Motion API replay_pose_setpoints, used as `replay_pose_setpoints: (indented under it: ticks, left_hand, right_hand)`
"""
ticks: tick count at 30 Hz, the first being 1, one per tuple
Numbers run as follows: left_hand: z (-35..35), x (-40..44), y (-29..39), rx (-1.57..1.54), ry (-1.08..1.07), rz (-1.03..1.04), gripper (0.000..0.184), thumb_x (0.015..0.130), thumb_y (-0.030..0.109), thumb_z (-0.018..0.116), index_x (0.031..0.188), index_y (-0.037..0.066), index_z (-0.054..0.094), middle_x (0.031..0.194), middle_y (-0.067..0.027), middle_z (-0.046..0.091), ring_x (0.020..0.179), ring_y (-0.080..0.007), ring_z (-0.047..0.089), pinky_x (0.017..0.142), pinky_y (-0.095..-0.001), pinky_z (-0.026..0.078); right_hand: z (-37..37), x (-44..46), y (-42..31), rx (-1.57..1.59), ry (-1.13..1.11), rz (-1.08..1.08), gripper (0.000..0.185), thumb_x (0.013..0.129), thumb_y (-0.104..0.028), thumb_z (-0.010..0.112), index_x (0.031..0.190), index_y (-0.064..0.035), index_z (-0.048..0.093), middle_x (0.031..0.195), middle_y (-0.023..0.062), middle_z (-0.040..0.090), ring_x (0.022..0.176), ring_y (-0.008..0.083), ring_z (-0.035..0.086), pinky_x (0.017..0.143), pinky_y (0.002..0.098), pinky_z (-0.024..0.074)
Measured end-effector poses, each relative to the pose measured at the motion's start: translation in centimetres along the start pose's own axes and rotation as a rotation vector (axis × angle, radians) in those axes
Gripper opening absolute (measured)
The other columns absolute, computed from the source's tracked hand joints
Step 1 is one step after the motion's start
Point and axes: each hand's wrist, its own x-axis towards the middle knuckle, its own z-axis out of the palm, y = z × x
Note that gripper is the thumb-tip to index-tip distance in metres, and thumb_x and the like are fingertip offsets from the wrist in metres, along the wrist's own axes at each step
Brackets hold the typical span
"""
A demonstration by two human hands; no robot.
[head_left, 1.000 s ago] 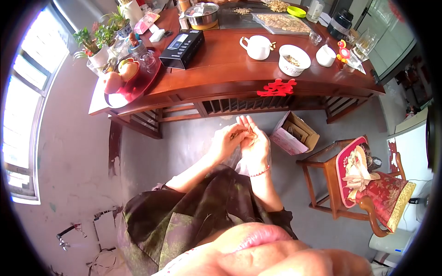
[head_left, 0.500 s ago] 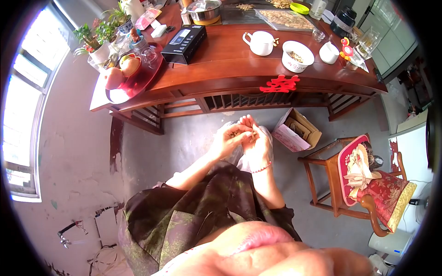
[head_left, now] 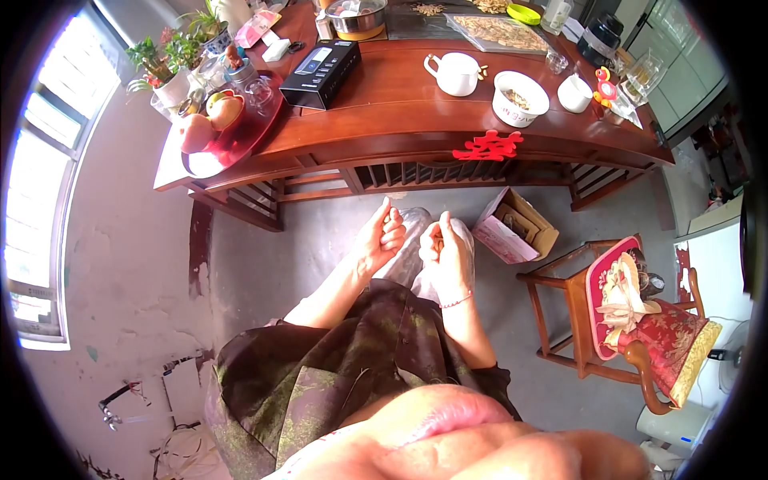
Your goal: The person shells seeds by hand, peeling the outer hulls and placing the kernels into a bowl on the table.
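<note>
Over my lap, my left hand (head_left: pixel 382 238) is closed, fingers curled and thumb pointing up. Whatever it holds is too small to make out. A short gap to the right, my right hand (head_left: pixel 448 254) is curled with a red beaded bracelet (head_left: pixel 457 301) at its wrist. A bit of brown shows between its fingers, seemingly small brown pieces. The nearest things on the table are a white bowl (head_left: pixel 520 112) with small pieces inside and a white teapot (head_left: pixel 457 76).
Beyond my knees stands a long wooden table (head_left: pixel 392 120) with a black box (head_left: pixel 322 74), a red tray (head_left: pixel 260 132) of fruit and a white cup (head_left: pixel 574 94). An open cardboard box (head_left: pixel 506 240) sits on the floor, near a wooden chair (head_left: pixel 588 320).
My hands were together, left fingers over small brown pieces in my open right palm. Now they are apart, the left moved left, and the right fingers have curled closed.
</note>
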Motion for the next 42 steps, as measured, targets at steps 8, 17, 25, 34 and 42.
replay_pose_setpoints:
  ticks: [8,17,25,34,42]
  left_hand:
    - [-0.7,0.9,0.6,-0.344,0.006,0.026,0.024,0.097,0.023,0.052,0.090,0.001,0.054,0.072,-0.0032,0.050,0.065,-0.0115,0.046,0.055,-0.0221,0.042]
    - [-1.5,1.4,0.0,-0.365,0.055,0.124,0.024,0.096,0.020,0.050,0.092,-0.002,0.059,0.090,-0.0120,0.064,0.090,-0.0258,0.061,0.083,-0.0378,0.052]
    - [-1.5,1.5,-0.7,-0.224,0.115,0.124,0.025,0.097,0.021,0.050,0.093,-0.002,0.058,0.091,-0.0123,0.063,0.091,-0.0265,0.061,0.086,-0.0382,0.052]
    - [-1.5,1.6,-2.1,-0.081,0.119,0.052,0.023,0.096,0.021,0.052,0.090,-0.001,0.058,0.087,-0.0108,0.063,0.091,-0.0250,0.061,0.088,-0.0362,0.051]
    - [-1.5,1.3,-2.1,-0.033,0.117,0.042,0.022,0.095,0.024,0.054,0.089,0.003,0.060,0.087,-0.0074,0.064,0.090,-0.0206,0.061,0.086,-0.0356,0.050]
  right_hand:
    - [0.5,-0.5,1.4,-0.017,-0.108,-0.020,0.024,0.100,-0.014,0.042,0.111,0.0008,0.057,0.065,-0.0029,0.044,0.047,0.0026,0.034,0.041,0.0154,0.0283]
    - [1.0,-0.6,2.5,-0.587,0.014,-0.300,0.017,0.087,-0.009,0.063,0.102,-0.0021,0.067,0.061,-0.0057,0.045,0.051,0.0009,0.036,0.045,0.0169,0.0280]
    - [1.3,-0.4,3.4,-1.205,0.062,-0.763,0.019,0.078,-0.009,0.071,0.095,-0.0047,0.068,0.075,0.0086,0.065,0.056,0.0168,0.057,0.055,0.0286,0.0464]
    - [0.6,-0.3,3.2,-1.245,0.132,-0.923,0.012,0.080,-0.006,0.066,0.092,-0.0054,0.069,0.080,0.0088,0.066,0.066,0.0224,0.064,0.059,0.0305,0.0496]
    - [1.0,-0.7,2.4,-1.250,0.133,-1.005,0.009,0.079,-0.006,0.069,0.088,-0.0066,0.067,0.077,0.0070,0.065,0.065,0.0212,0.061,0.056,0.0303,0.0482]
